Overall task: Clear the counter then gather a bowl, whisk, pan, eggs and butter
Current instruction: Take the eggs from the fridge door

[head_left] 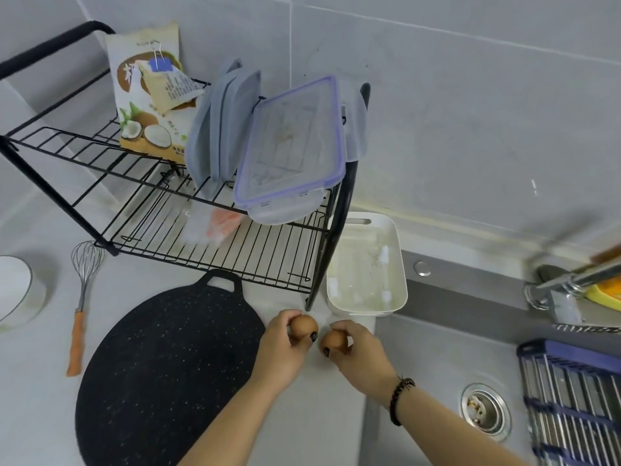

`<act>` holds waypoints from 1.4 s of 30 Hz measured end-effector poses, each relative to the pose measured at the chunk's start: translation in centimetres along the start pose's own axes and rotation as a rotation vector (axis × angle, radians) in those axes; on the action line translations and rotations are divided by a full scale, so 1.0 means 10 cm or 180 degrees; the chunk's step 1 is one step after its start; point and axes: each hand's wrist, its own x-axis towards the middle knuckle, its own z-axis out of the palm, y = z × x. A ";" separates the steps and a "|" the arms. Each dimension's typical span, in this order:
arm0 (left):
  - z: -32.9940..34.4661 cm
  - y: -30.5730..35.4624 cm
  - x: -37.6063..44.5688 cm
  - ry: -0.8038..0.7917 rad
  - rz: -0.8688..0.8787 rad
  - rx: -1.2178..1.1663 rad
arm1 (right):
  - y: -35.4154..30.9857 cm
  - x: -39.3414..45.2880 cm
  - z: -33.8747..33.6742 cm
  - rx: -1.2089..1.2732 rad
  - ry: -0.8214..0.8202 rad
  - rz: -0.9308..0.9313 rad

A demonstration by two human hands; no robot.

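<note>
My left hand [282, 351] grips a brown egg [304, 326] just above the counter, right of the black speckled flat pan [161, 364]. My right hand [359, 354] grips a second brown egg [334, 341] close beside the first. A metal whisk with an orange handle [82, 297] lies on the counter left of the pan. Part of a white bowl [16, 290] shows at the left edge. No butter is in view.
A black wire dish rack [201, 230] stands behind the pan, holding a coconut-print bag [148, 95], grey lids and a clear lidded container [292, 142]. A white tub [366, 264] sits right of the rack. The sink [437, 381], faucet [564, 284] and a blue drainer [578, 398] lie to the right.
</note>
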 end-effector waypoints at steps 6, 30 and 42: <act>0.02 -0.02 0.01 0.0100 -0.0147 0.0119 | 0.04 -0.04 -0.06 -0.0056 0.0037 0.0007; -0.08 0.12 -1.11 0.0883 -0.0436 -0.0089 | 0.29 -0.64 -0.24 -0.0086 -0.0093 -0.0190; -0.20 -0.39 -2.00 0.1877 -0.1065 -0.1097 | -0.02 -0.86 0.19 -0.0404 -0.0765 -0.0731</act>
